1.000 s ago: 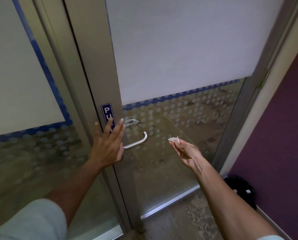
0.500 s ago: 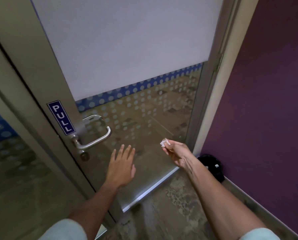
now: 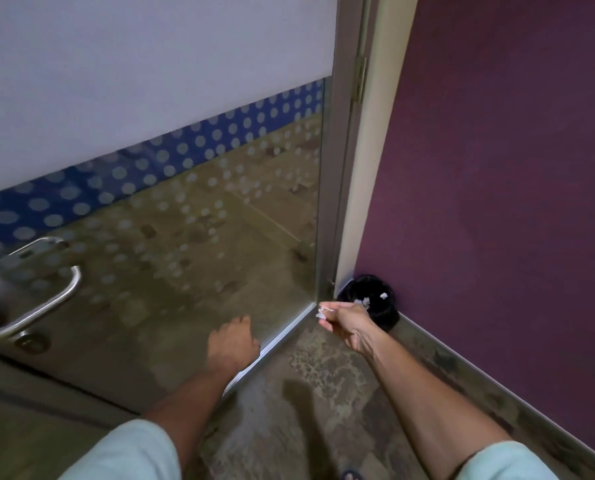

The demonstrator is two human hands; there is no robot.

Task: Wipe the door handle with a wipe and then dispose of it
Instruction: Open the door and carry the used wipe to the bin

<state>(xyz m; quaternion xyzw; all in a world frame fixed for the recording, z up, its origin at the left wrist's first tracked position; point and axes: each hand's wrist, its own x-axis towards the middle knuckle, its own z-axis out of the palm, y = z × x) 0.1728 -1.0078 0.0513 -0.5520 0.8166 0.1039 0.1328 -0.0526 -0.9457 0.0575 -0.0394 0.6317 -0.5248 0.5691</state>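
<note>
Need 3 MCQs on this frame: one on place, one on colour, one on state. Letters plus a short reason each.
1. Where is the black bin?
A. In the floor corner between door frame and wall
B. Hung on the door handle
C. Behind the person

2. What colour is the wall to the right?
A. White
B. Dark purple
C. Green

3. What is the right hand doing?
A. Hanging empty
B. Gripping the door handle
C. Pinching a small white wipe

Key: 1 A, the bin sits on the floor where the door frame meets the wall. 2 B, the wall surface is dark purple. 3 C, the wipe shows at the fingertips, near the bin; the left hand is empty and the door handle is untouched.
</note>
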